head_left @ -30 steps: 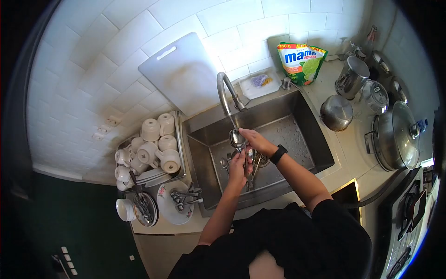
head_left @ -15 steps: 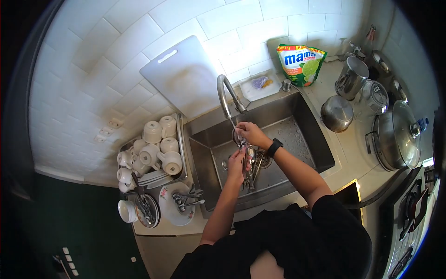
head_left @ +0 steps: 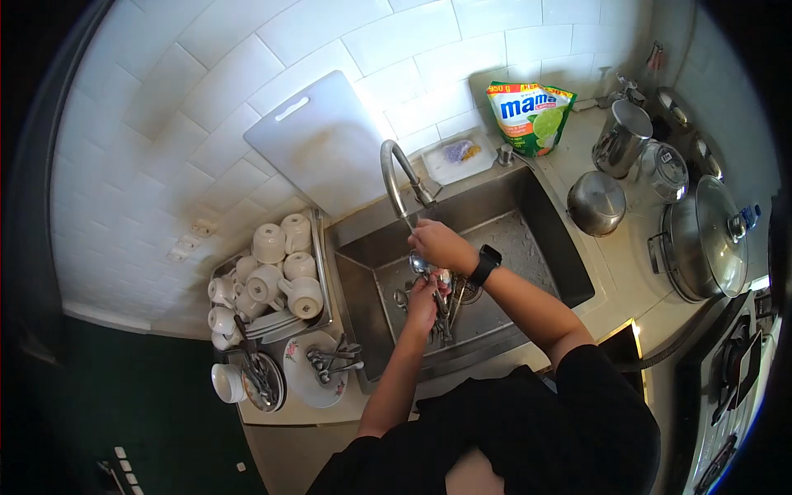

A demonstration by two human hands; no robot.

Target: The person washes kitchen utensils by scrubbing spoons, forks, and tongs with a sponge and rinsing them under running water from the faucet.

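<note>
L hand (head_left: pixel 422 304): grip closed round a spoon (head_left: pixel 419 264), bowl end toward the tap (head_left: pixel 386 173), prob. b/c that's nearest the water. Spoon's over the sink (head_left: pixel 516 252), so drips land inside. R hand (head_left: pixel 445 245) is just below tap mouth, fingers curled; can't tell if it's holding anything. Cups (head_left: pixel 305 299) mostly mouth-down in rack (head_left: pixel 322 268), prob. for draining; plate (head_left: pixel 320 398) keeps cutlery (head_left: pixel 332 356) together.

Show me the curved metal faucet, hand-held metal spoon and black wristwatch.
Curved metal faucet (head_left: pixel 391 177): head view, on its neck.
Hand-held metal spoon (head_left: pixel 419 264): head view, on its bowl.
Black wristwatch (head_left: pixel 487 261): head view, near its middle.
</note>
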